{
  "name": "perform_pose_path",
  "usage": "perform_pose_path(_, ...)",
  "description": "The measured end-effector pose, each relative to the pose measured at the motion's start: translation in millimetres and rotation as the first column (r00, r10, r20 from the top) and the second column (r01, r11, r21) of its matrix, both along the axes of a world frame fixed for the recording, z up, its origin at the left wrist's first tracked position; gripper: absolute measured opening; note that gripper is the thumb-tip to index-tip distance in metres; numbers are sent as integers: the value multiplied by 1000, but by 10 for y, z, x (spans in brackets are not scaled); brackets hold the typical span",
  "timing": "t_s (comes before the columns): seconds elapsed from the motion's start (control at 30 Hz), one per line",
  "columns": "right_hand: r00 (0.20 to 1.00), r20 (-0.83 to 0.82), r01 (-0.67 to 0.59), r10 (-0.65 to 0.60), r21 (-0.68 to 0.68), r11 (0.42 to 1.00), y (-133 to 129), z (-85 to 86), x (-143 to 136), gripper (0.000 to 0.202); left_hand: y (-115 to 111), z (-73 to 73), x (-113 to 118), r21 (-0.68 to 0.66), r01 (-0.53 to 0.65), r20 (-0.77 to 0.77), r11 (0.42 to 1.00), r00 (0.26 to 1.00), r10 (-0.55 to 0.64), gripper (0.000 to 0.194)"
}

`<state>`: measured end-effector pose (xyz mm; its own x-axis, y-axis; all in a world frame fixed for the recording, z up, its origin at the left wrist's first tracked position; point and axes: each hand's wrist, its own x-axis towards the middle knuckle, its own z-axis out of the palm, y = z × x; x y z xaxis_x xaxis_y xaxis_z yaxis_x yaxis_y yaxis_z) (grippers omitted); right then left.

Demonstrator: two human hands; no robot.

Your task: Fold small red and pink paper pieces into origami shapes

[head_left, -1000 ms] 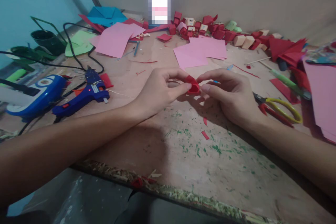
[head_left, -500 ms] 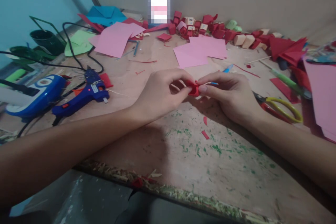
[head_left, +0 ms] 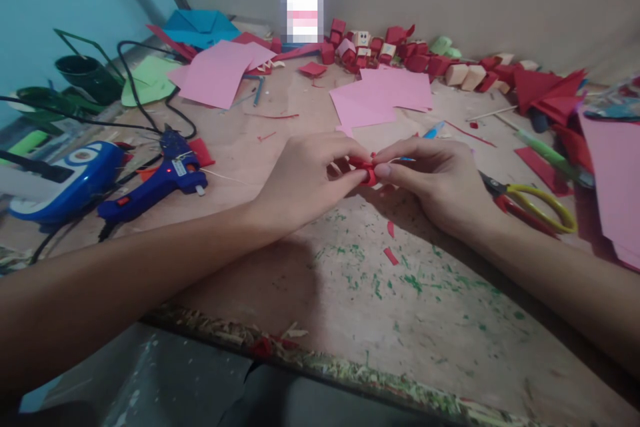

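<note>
A small red paper piece (head_left: 369, 175) is pinched between my two hands above the middle of the table. My left hand (head_left: 317, 170) grips its left side with thumb and fingers. From the right, my right hand (head_left: 430, 177) closes thumb and forefinger on the same piece, and a thin pale stick shows by its fingers. The fingertips of both hands nearly touch and hide part of the piece. Two red scraps (head_left: 391, 256) lie on the table below.
On the left are a blue glue gun (head_left: 175, 173), its cable and a blue-white power strip (head_left: 75, 180). Yellow-handled scissors (head_left: 543, 207) lie beside my right wrist. Pink sheets (head_left: 363, 103) and several small red blocks (head_left: 420, 60) lie toward the wall.
My fingers have shifted slightly on the red paper piece, and its visible outline looks narrower. Both hands stay in nearly the same place.
</note>
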<state>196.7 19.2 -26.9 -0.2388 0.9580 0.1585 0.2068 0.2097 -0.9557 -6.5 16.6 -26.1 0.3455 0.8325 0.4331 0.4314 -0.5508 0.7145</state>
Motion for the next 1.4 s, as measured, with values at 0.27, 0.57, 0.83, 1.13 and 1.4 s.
perform_pose_path(0.27,1000,-2,-6,6,4,1000,-10,-4,0,8,3,-5,-10,62,7,-31,998,1000,-5,19)
perform_pose_path(0.57,999,-16,-52,52,8,999,-10,-6,11,12,10,-17,-20,48,39,-36,998,999,-37,18)
perform_pose_path(0.83,985,-122,-136,120,-134,982,-7,25,12,21,-6,-14,-33,101,51,49,994,997,-56,20)
perform_pose_path(1.13,965,-201,-220,170,-262,940,-8,7,24,27,-29,-40,-41,248,55,-59,967,997,-42,15)
perform_pose_path(1.4,956,-248,-223,153,-284,933,-22,23,7,16,-25,-50,-48,311,29,-7,950,1000,-28,7)
